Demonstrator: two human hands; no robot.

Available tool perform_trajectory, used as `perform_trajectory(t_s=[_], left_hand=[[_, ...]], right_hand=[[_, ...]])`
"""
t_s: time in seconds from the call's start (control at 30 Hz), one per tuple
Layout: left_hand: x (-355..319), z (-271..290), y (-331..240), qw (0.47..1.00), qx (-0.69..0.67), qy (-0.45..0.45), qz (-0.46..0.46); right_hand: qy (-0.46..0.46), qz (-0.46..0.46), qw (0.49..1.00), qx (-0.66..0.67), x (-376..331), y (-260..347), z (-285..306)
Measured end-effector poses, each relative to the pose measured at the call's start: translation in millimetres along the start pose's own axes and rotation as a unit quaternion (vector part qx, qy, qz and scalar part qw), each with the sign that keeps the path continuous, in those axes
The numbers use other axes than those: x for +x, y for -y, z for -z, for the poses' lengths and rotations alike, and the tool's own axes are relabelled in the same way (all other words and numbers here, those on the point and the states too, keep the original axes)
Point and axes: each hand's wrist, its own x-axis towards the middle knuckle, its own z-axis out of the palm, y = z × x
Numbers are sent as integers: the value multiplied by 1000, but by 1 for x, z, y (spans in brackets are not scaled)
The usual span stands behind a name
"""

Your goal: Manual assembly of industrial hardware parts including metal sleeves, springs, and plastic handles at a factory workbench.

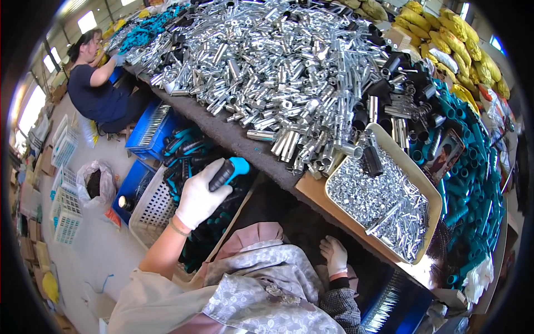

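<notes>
My left hand (201, 195), in a white glove, is closed around a black and blue handle (229, 170) and holds it out over a white basket (149, 211) of similar black and teal handles. My right hand (334, 255), also gloved, rests in my lap under the table edge, fingers loosely curled with nothing seen in them. A beige tray (418, 177) of small silver screws and metal pins sits on the table just ahead of my right hand.
A big heap of silver metal tubes (278, 61) covers the table, with black sleeves (384, 83) and teal caps (473, 167) to the right. Blue crates (151, 129) stand on the floor at left. Another person (94, 83) works at the table's far left.
</notes>
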Motion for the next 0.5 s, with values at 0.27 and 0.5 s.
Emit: perform_trajectory(t_s=[0.27, 0.5], left_hand=[[45, -67, 47, 976, 180, 71, 96], [85, -131, 98, 954, 205, 172, 138]], right_hand=[[-22, -7, 999, -43, -4, 1, -4], [7, -20, 997, -68, -2, -4, -5]])
